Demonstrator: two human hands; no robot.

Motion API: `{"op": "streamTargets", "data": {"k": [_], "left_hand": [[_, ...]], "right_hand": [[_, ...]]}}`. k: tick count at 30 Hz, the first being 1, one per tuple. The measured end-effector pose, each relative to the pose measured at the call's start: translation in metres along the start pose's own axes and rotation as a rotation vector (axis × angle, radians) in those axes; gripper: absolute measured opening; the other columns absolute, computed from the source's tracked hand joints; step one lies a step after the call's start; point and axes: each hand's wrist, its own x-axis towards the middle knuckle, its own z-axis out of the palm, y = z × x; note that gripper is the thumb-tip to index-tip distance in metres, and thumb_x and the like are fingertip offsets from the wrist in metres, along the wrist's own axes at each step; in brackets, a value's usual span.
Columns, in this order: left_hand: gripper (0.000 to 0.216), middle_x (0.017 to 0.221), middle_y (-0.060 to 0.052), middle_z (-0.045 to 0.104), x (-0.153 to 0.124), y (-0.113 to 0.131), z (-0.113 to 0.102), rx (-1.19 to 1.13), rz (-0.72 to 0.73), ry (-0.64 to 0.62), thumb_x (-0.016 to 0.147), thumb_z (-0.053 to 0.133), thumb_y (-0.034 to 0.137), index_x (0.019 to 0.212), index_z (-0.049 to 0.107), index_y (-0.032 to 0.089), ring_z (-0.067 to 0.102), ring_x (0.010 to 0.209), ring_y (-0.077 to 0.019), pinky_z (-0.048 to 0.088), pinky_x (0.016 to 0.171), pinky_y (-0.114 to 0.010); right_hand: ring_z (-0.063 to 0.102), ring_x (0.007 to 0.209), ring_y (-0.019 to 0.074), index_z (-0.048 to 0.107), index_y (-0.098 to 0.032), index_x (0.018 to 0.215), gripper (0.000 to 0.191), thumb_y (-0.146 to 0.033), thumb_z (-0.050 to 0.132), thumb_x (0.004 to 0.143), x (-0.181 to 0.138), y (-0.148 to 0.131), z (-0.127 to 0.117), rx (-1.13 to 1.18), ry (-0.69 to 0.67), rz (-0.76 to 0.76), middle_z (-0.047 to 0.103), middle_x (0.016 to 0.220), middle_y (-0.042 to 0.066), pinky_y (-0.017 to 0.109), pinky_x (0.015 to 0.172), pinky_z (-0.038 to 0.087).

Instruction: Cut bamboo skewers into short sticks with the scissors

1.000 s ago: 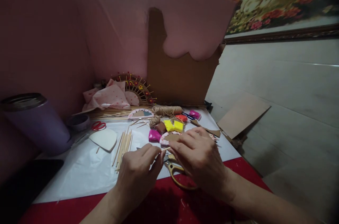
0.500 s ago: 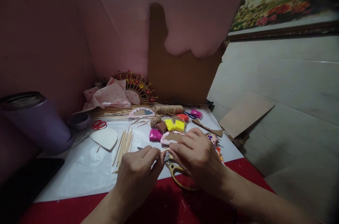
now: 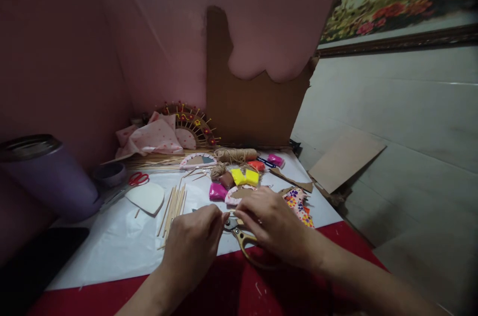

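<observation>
My left hand (image 3: 194, 243) and my right hand (image 3: 276, 226) are close together above the near edge of the white sheet. Both have their fingertips pinched, with a short thin wooden stick (image 3: 232, 213) between them, mostly covered by the fingers. Scissors (image 3: 243, 240) with gold-coloured handles lie just below, partly under my right hand. To the left of my left hand is a loose row of wooden sticks (image 3: 175, 206). Beyond my right hand sits a half-round cardboard piece (image 3: 241, 195) with a pink patterned edge.
Magenta (image 3: 217, 191) and yellow packets (image 3: 244, 177), a twine roll (image 3: 237, 155) and a decorated fan shape (image 3: 194, 121) stand farther back. At left are a purple tumbler (image 3: 52, 176), red-handled scissors (image 3: 138, 179) and a white cutout (image 3: 146, 197). Flowered fabric (image 3: 298, 204) lies right.
My right hand has turned slightly and its fingers have bunched closer, so less of the stick shows. More of the flowered fabric is visible, and the view has shifted slightly.
</observation>
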Motion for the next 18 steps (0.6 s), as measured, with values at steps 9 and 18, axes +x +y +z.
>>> {"op": "streamTargets", "data": {"k": [9,18], "left_hand": [[0.03,0.043,0.008,0.033,0.011,0.0,-0.015,-1.038,-0.414,-0.334,0.069,0.065,0.041,0.06,0.054,0.015,0.022,0.04,-0.0038,0.015,0.04,-0.018],[0.021,0.058,-0.001,0.063,0.02,-0.011,-0.009,-1.079,-0.477,-0.028,0.068,0.071,0.032,0.064,0.063,0.013,0.051,0.054,-0.0083,0.038,0.055,-0.019]], "right_hand": [[0.054,0.061,0.0094,0.062,-0.017,0.074,0.014,-0.022,0.054,0.085,-0.004,0.028,-0.019,0.794,-0.23,0.212,0.057,0.064,-0.004,0.021,0.061,0.043],[0.057,0.076,0.0133,0.064,-0.016,0.068,0.012,-0.009,0.062,0.077,-0.008,0.015,0.002,0.386,-0.039,0.317,0.065,0.079,0.001,0.024,0.069,0.042]]}}
